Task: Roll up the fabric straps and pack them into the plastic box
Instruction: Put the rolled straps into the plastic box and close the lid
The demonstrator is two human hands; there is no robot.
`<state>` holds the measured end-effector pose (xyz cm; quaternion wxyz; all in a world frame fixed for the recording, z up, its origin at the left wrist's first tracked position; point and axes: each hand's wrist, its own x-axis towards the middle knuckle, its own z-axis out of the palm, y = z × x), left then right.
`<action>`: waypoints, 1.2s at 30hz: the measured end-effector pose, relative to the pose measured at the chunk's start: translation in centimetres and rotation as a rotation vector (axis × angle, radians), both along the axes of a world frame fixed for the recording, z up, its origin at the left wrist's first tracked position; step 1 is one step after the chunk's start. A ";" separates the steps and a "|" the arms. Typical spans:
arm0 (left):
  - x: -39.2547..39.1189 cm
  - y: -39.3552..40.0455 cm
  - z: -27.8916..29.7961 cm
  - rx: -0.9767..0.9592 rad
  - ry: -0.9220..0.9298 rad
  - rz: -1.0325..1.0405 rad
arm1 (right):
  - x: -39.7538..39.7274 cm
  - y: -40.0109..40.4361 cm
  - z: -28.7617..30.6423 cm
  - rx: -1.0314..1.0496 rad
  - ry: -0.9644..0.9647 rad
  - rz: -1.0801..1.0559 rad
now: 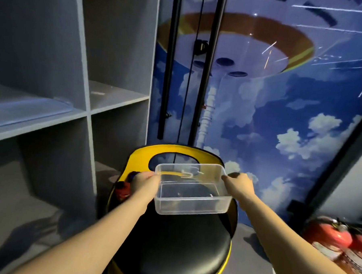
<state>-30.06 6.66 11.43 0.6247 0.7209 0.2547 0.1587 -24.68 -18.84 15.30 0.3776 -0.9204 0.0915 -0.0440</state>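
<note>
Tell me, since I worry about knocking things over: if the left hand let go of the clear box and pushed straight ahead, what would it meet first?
Probably the reddish bundle just beyond the left hand, on the yellow stool; depth is unclear.

Plastic box: clear. Stool: black seat, yellow trim. Shelving: grey. Wall mural: blue sky, white clouds. Fire extinguisher: red.

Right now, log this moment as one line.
left hand grips box side | right hand grips opposite side | plastic box empty, above stool
</note>
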 end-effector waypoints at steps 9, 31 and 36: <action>2.0 -1.0 -12.0 -0.040 0.187 -0.096 | 0.1 -2.1 -12.8 -0.045 0.147 -0.056; 2.7 0.9 -17.5 0.050 0.333 -0.152 | 2.0 -0.8 -21.8 -0.116 0.268 -0.008; 2.7 1.8 -15.2 0.157 0.269 -0.134 | 1.9 -0.3 -19.0 -0.093 0.127 -0.017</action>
